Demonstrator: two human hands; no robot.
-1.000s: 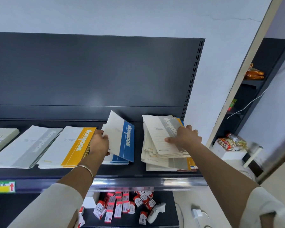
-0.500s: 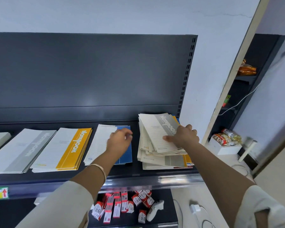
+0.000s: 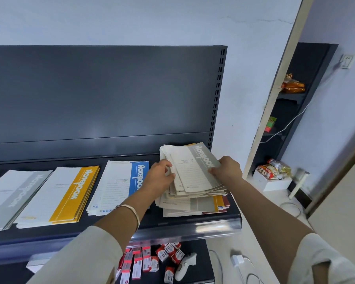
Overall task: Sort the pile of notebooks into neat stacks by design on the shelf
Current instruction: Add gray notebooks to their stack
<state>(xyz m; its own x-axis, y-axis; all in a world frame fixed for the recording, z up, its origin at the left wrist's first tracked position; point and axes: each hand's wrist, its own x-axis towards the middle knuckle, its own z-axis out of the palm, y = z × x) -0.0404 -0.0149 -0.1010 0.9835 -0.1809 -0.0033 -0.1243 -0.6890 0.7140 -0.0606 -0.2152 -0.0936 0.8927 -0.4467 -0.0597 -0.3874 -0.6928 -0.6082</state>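
Dark shelf (image 3: 193,224) is carrying the work. Left hand (image 3: 160,177) and right hand (image 3: 228,171) are curling round opposite edges of the top grey notebook (image 3: 193,171) on the mixed pile (image 3: 193,203) at the right end. Further left, blue stack (image 3: 119,185), yellow stack (image 3: 59,195) and grey stack (image 3: 14,195) are lying sorted. Much of the pile is apparently still waiting.

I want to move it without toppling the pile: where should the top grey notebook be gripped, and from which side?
Pinch the right long edge of the top grey notebook, its grey band side, coming from the right, where the right hand holds it. It lies flat and skewed on the pile, so that edge juts clear, probably leaving room for fingers underneath.
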